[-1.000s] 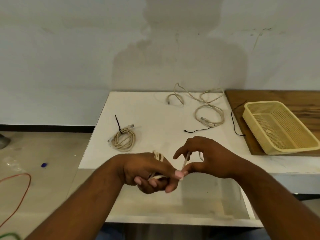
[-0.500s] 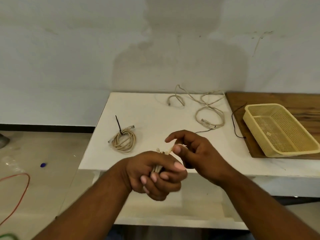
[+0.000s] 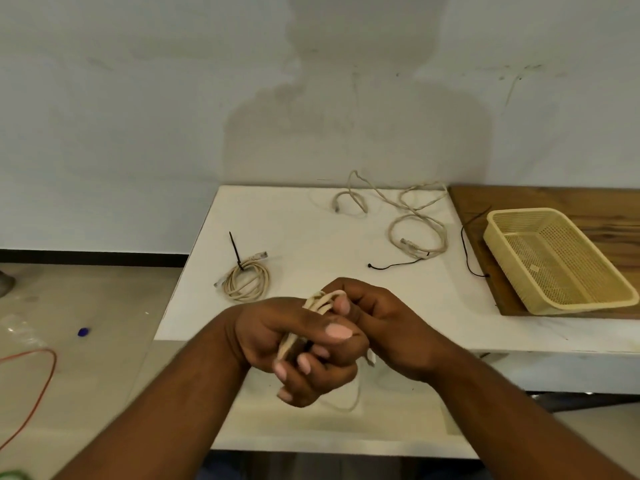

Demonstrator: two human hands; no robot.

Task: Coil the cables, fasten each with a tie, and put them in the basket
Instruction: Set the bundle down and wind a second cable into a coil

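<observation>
Clearly coiling is nearly done: the left hand (image 3: 298, 344) curls tight around a beige cable bundle (image 3: 320, 301), and the right hand (image 3: 377, 323) pinches its upper loops. Next it probably needs the black tie (image 3: 394, 265) at 1 o'clock; the basket (image 3: 585, 306) sits at 2 o'clock.

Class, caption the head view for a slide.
Left hand and right hand grip a cable; tied coil and basket lie nearby.

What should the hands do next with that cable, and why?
Probably the right hand should wind in the slack loop hanging below. The left hand grips the coil, but that loop hangs loose, so a tie would not yet catch it all.
</observation>
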